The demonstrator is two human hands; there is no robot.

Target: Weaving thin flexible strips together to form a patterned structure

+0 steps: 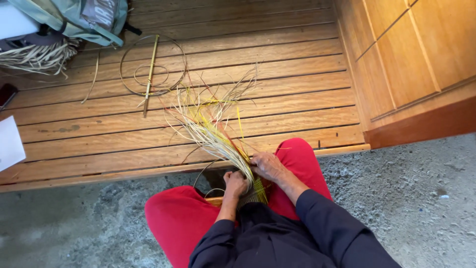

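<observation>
Wooden planks (208, 64) run across the upper half of the view, meeting a rough concrete floor (406, 198) where the person sits in red trousers (178, 218) and dark sleeves.

Between the knees, the left hand (236, 183) is closed in a fist around the gathered base of a straw bundle (213, 134). The right hand (267, 166) lies just beside it, fingers curled over the same base from the other side, so both hands grip the straw where it narrows. From the hands the pale and yellow strands fan up and away over the planks, spreading loose at the tips. Directly below the hands, touching them, is a small woven piece (255, 192) of green and yellow strips, partly hidden by the wrists. A thin wire loop (201, 173) curves out to the left of the left hand.

Well apart on the planks lie a wire ring (124, 74) crossed by a stick (149, 69), with a smaller ring inside. A green bag (74, 17) and a heap of dry straw (37, 57) sit in the top left corner, a white sheet (9, 144) at the left edge. Wooden cabinet doors (411, 49) stand on the right.
</observation>
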